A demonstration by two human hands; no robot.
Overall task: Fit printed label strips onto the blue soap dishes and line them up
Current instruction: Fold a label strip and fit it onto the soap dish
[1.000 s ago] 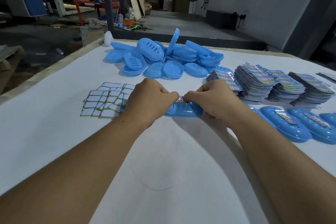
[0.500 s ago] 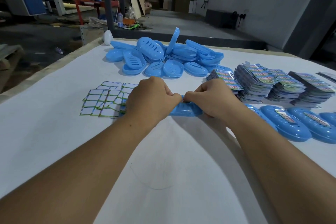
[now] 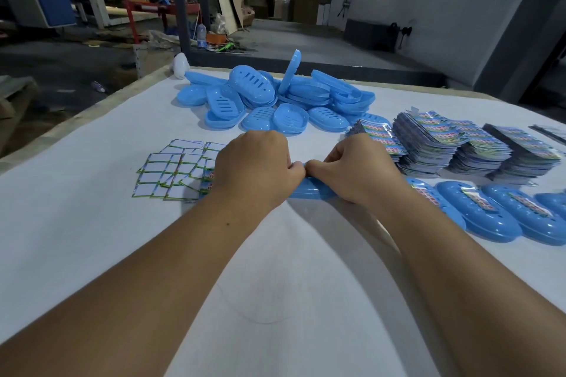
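Left hand (image 3: 255,170), right hand (image 3: 355,173) grip soap dish (image 3: 309,191); label, visible earlier, now covered.

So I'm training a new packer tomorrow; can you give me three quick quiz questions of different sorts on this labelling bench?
1. True or false: both hands, left hand and right hand, grip the same soap dish.
2. The finished dishes lie on which side of the person: A left, B right?
3. Fill in: the loose pile of unlabelled dishes lies at the ___ edge of the table.

Key: 1 true; 2 B; 3 far.
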